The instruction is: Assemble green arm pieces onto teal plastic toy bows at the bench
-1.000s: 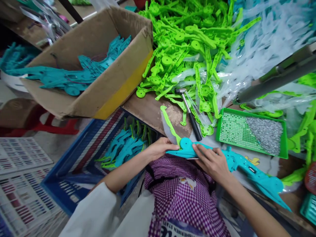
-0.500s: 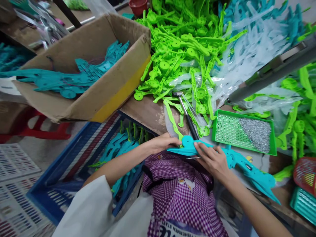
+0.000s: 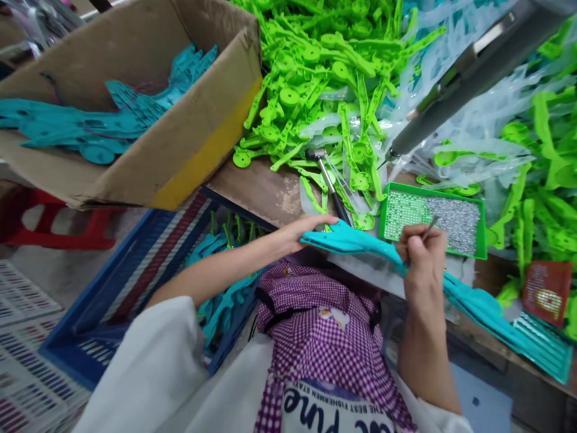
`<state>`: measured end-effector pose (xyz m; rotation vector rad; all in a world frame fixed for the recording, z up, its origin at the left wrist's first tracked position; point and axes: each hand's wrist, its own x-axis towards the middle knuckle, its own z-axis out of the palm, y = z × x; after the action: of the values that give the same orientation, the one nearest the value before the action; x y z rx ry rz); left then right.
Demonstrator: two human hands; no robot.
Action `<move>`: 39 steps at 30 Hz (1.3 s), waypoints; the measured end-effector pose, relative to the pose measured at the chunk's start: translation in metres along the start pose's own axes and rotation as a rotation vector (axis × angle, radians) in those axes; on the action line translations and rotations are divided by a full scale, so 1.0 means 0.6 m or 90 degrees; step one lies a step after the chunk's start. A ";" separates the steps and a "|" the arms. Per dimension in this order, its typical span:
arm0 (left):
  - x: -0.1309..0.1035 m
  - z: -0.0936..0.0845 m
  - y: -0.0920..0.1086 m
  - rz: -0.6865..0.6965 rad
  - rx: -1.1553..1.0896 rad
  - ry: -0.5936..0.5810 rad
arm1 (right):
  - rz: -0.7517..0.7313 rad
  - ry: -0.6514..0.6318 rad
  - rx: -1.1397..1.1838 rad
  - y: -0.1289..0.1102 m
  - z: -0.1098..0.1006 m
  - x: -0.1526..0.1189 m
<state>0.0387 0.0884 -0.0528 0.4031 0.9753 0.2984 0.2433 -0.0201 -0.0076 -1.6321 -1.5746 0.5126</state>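
Observation:
My left hand (image 3: 311, 228) is closed on the left end of a long teal plastic part (image 3: 360, 242) at the bench's front edge. The part stretches right, passing behind my right hand (image 3: 422, 249). That hand is curled around a thin metal tool (image 3: 431, 225), whose tip sticks up at the near edge of a green tray (image 3: 383, 219). Small silver metal pieces (image 3: 460, 222) are heaped in the tray's right half. A hammer (image 3: 333, 189) with a black handle lies just beyond the teal part, beside lime-green plastic parts (image 3: 288, 96).
At upper left a cardboard box (image 3: 198, 138) holds teal parts. Below it sits a blue crate (image 3: 121, 288) with teal and green parts. A grey powered screwdriver (image 3: 455, 78) hangs above clear bags at right. Red and teal baskets (image 3: 545, 291) stand far right.
My right hand has lifted from the teal part's left portion and moved right, to the tray's near edge, with the metal tool now upright. The teal part has turned onto its edge.

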 end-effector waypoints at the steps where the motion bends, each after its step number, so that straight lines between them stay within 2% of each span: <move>1: 0.000 0.002 0.008 -0.015 0.001 -0.023 | 0.023 0.046 0.069 -0.011 0.000 0.007; 3: 0.000 0.006 0.022 -0.025 0.007 -0.057 | 0.048 0.140 0.184 -0.040 0.000 0.023; 5: 0.002 0.010 0.032 0.002 0.007 -0.061 | 0.036 0.194 0.196 -0.073 -0.004 0.036; 8: 0.006 0.017 0.038 0.042 0.018 -0.047 | 0.008 0.190 0.113 -0.119 -0.022 0.043; 11: 0.007 0.024 0.039 0.047 0.033 -0.029 | -0.014 0.127 0.014 -0.142 -0.045 0.033; 15: 0.007 0.026 0.040 0.030 0.031 -0.012 | -0.060 -0.084 -0.163 -0.125 -0.045 0.000; 17: 0.007 0.024 0.039 0.025 0.026 -0.021 | -0.065 -0.133 -0.258 -0.107 -0.028 -0.015; 20: 0.008 0.022 0.037 0.029 0.016 -0.036 | -0.059 -0.109 -0.367 -0.087 0.000 -0.024; 23: 0.008 0.023 0.034 0.033 0.020 -0.019 | -0.068 -0.101 -0.399 -0.077 0.014 -0.022; 31: 0.003 0.029 0.026 0.024 0.023 0.027 | -0.122 -0.148 -0.278 -0.047 0.003 -0.014; 35: 0.004 0.033 0.024 0.037 0.016 0.056 | -0.102 -0.139 -0.315 -0.050 0.010 -0.014; 39: 0.003 0.037 0.021 0.035 0.016 0.044 | -0.042 -0.117 -0.384 -0.068 0.027 -0.020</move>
<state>0.0580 0.0960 -0.0373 0.4451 1.0372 0.3523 0.2032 -0.0311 0.0107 -2.0015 -2.0480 0.1554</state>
